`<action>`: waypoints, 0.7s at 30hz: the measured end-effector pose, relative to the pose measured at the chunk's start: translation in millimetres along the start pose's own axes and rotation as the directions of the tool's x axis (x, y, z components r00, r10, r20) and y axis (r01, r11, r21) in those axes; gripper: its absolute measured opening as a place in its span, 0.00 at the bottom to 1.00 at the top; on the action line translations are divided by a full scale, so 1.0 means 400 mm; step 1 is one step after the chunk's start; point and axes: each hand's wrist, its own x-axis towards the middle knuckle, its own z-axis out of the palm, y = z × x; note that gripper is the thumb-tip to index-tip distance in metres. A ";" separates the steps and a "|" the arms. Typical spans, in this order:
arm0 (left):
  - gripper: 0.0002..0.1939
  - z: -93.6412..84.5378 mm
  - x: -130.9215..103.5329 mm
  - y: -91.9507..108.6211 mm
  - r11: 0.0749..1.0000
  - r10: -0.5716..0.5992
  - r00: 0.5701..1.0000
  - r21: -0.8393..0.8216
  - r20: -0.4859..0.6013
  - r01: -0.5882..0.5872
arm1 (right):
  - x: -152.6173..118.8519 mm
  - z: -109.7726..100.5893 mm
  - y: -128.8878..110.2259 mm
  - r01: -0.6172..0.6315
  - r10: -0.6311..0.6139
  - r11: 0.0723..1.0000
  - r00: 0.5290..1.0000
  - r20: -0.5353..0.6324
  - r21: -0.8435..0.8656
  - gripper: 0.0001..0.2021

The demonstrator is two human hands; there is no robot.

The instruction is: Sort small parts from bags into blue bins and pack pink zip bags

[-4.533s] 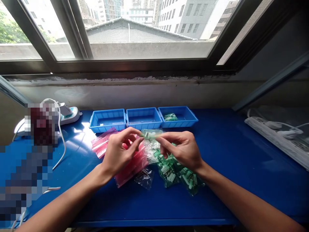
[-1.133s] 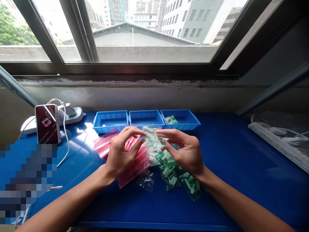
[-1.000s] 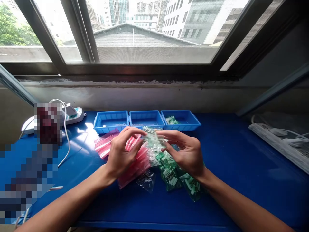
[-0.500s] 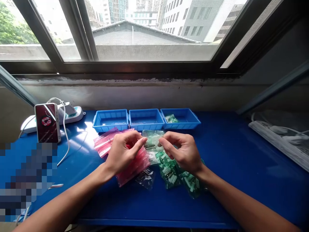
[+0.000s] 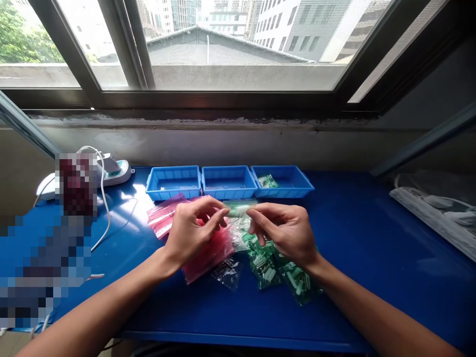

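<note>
My left hand point(image 5: 195, 230) and my right hand point(image 5: 284, 230) face each other above the middle of the table, thumb and forefinger pinched on each. Between them a small clear, greenish plastic bag point(image 5: 240, 209) is held by its two sides and looks foreshortened. Its contents cannot be made out. Beneath my left hand lie pink plastic bags point(image 5: 208, 260). Green bags with pale pieces inside point(image 5: 264, 267) lie below and beside my right hand. Nearer the front, between these piles, is a clear bag with small dark metal pieces point(image 5: 227, 272).
Along the back stand three blue bins: the left bin point(image 5: 173, 193) and middle bin point(image 5: 228, 193) with small bits, the right bin point(image 5: 297, 191) with a green packet point(image 5: 267, 181). A white power strip and cables point(image 5: 121, 173) sit at back left; another strip point(image 5: 431, 218) lies right.
The bag between my hands has tipped from facing me to a flatter, narrower look, and the metal pieces seen at its lower edge no longer show. Both hands stay nearly in place.
</note>
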 end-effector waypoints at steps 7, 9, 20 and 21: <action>0.09 -0.008 0.006 -0.016 0.925 0.335 0.939 0.215 -0.077 -0.313 | -0.006 -0.008 0.004 0.230 -0.244 0.950 0.969 -0.042 -0.212 0.14; 0.09 -0.011 0.006 -0.017 0.901 0.390 0.918 0.234 -0.068 -0.365 | -0.006 -0.009 0.005 0.258 -0.274 0.940 0.961 -0.043 -0.224 0.13; 0.17 -0.010 0.033 0.016 0.989 -0.005 0.998 0.146 0.068 -0.005 | 0.017 -0.013 -0.023 -0.037 0.043 0.999 0.981 0.190 -0.033 0.16; 0.17 -0.012 0.042 0.020 0.989 -0.008 0.997 0.145 0.075 -0.003 | 0.023 -0.020 -0.020 -0.072 0.070 0.997 0.985 0.159 0.008 0.17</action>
